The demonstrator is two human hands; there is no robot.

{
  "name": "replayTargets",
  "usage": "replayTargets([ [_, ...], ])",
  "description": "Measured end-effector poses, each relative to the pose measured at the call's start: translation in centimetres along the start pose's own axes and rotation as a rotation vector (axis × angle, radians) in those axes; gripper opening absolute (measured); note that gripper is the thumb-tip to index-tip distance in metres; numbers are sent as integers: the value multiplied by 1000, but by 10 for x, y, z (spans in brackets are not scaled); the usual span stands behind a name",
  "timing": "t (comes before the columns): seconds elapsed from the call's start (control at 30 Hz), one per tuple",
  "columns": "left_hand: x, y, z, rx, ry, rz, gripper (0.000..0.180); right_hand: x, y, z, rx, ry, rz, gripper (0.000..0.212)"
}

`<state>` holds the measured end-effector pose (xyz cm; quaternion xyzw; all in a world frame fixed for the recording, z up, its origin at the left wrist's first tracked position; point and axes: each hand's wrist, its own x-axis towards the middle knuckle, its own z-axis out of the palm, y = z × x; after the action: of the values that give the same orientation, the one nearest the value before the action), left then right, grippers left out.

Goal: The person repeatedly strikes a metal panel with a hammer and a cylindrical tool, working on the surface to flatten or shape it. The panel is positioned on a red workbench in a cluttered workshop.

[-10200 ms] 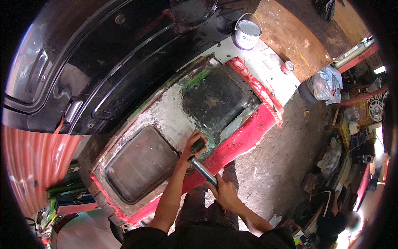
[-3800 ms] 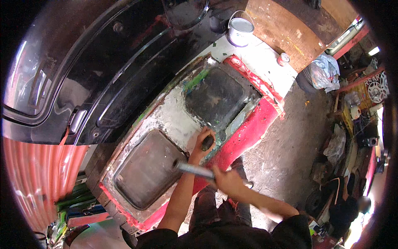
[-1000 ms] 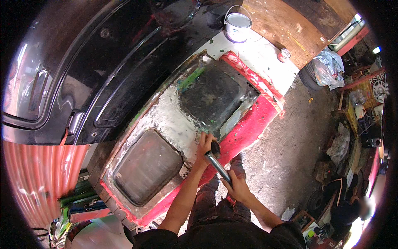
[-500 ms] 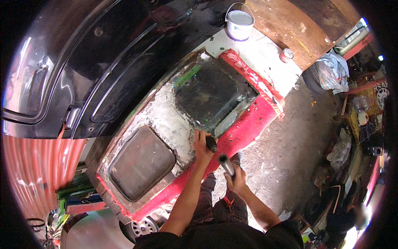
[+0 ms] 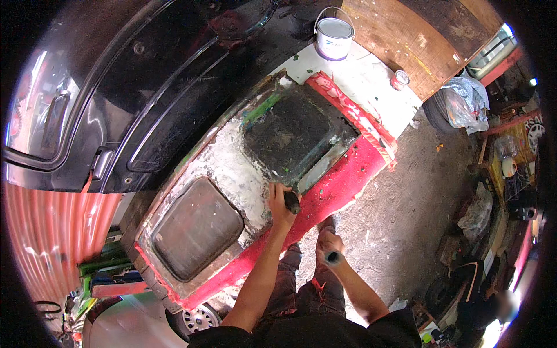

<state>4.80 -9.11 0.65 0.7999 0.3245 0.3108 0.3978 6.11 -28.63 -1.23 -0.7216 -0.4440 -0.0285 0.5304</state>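
Note:
My left hand (image 5: 281,203) is wrapped round the dark handle (image 5: 292,202) of a hand tool at the near edge of the panel. The tool's working end is hidden. The worn panel (image 5: 223,145) has chipped white filler and two sunken, rounded-corner sections: a black one (image 5: 287,136) just beyond my left hand and a grey-brown one (image 5: 198,229) to the left. Over my legs, my right hand (image 5: 328,242) is closed on a grey cylindrical tool. Its dark round end (image 5: 333,257) points toward me, and the rest is mostly hidden.
Red sheeting (image 5: 328,191) with scattered chips lies under the panel. A white paint bucket (image 5: 334,39) and a small can (image 5: 400,80) stand on the white board. A black vehicle body (image 5: 116,98) fills the far left. At right, clutter lines the concrete floor (image 5: 400,232).
My right hand has drawn back and turned, so the grey tool's dark end has swung away from the left-hand tool toward me. The left hand stays nearly in place; its handle tilts slightly.

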Motion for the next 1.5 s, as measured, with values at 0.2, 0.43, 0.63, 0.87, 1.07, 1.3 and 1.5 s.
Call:
replayTargets([
  [0.2,-4,-12,1,31,17,80,33,8,-13,1,-27,-172,593,27],
  [0.43,-21,-27,-3,101,4,118,34,-15,-19,-14,41,-178,655,24],
  [0.63,-22,-22,-5,44,0,103,31,-21,-34,-11,69,-225,662,23],
  [0.87,-11,-27,-15,-12,-116,82,31,6,-52,-4,45,-295,573,26],
  [1.07,-10,-29,-16,-62,-58,101,31,11,-47,-6,14,-206,106,36],
  [1.3,-9,-31,-12,-26,-48,136,31,8,-43,-7,97,-172,402,28],
  [1.5,-2,-30,-13,-68,-95,100,30,14,-51,-11,63,-207,339,28],
])
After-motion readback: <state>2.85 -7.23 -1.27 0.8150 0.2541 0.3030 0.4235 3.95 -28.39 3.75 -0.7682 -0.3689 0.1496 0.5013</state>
